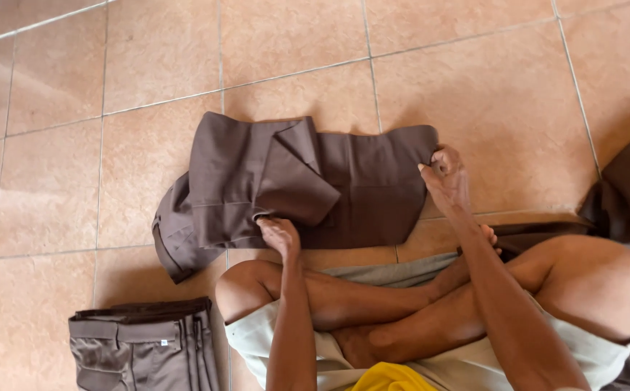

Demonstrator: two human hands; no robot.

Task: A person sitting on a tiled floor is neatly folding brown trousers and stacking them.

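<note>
A dark brown garment (pixel 293 181) lies partly folded on the tiled floor in front of my crossed legs. My left hand (pixel 278 233) presses on its near edge, fingers pinching the cloth near the middle fold. My right hand (pixel 444 174) grips the garment's far right corner, fingers closed on the fabric. A flap of the cloth is turned over at the middle top.
A folded grey-brown pair of trousers (pixel 145 344) lies at the lower left beside my knee. More dark brown cloth (pixel 626 188) is heaped at the right edge. Tan floor tiles (pixel 474 80) stretch beyond the garment.
</note>
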